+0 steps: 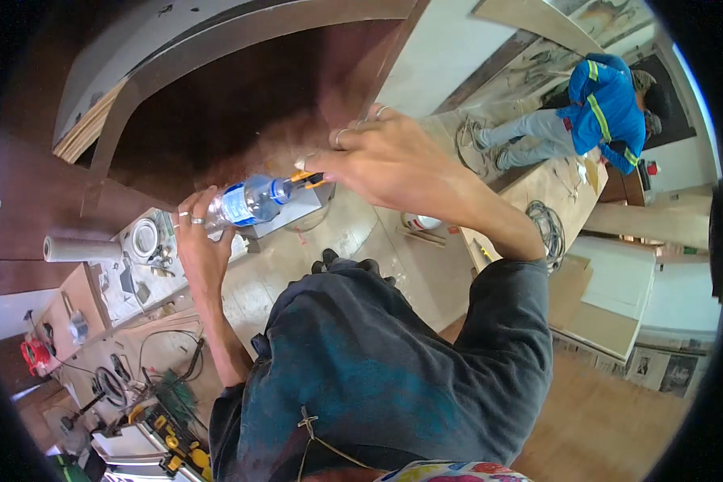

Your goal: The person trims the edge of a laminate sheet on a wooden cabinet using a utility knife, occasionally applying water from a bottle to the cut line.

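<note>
My left hand [198, 233] is wrapped round the lower part of a clear plastic bottle [259, 199] with a blue and white label. The bottle lies tilted sideways, its blue neck pointing to the right. In my right hand [390, 157] is a small orange-yellow and black tool [307, 178], gripped close to the bottle's neck. The tool's front end meets or overlaps the neck; its exact kind I cannot make out. Rings show on the fingers of both hands.
A brown panel with a curved edge [169, 68] rises ahead. To the left, a cluttered table [157, 281] bears a white roll [145, 238]. Tools lie farther down left. At right, a person in a blue jacket [606, 108] bends beside a bench with coiled cable [547, 229].
</note>
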Tool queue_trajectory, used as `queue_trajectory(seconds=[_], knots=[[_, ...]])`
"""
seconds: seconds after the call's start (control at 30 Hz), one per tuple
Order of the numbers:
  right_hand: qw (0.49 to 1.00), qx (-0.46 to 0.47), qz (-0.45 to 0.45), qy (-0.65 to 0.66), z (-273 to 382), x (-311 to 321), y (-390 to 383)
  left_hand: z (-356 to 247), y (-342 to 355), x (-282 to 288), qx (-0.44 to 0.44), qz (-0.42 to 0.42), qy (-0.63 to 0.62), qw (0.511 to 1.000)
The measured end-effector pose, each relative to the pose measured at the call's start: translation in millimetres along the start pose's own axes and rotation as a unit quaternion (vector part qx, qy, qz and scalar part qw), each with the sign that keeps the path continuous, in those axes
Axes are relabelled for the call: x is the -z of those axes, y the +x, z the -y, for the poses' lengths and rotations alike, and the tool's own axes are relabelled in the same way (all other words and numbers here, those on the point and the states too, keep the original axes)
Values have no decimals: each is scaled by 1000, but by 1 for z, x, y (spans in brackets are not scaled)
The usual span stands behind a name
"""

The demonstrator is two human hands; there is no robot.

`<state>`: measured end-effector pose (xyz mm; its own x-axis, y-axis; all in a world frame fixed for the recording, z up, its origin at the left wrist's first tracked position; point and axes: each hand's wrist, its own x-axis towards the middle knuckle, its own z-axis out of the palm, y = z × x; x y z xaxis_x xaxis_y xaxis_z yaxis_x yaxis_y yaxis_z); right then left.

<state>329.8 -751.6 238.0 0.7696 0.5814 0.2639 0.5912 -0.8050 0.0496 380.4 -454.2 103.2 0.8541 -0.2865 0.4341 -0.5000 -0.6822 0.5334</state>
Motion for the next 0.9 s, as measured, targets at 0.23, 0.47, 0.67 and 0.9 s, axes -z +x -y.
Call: queue_trajectory(seconds=[0.23, 0.47, 0.67, 0.9], knots=[[984, -84, 132, 86, -2, -27, 3, 7, -3, 10, -42, -4, 102, 994], [972, -132, 157, 115, 3, -17, 3, 5, 2, 11, -47, -17, 128, 991], [966, -143, 175, 125, 2, -17, 13, 3, -3, 14, -19, -31, 134, 990], [964, -127, 194, 130, -4, -18, 22, 4, -5, 18, -9, -38, 150, 988]])
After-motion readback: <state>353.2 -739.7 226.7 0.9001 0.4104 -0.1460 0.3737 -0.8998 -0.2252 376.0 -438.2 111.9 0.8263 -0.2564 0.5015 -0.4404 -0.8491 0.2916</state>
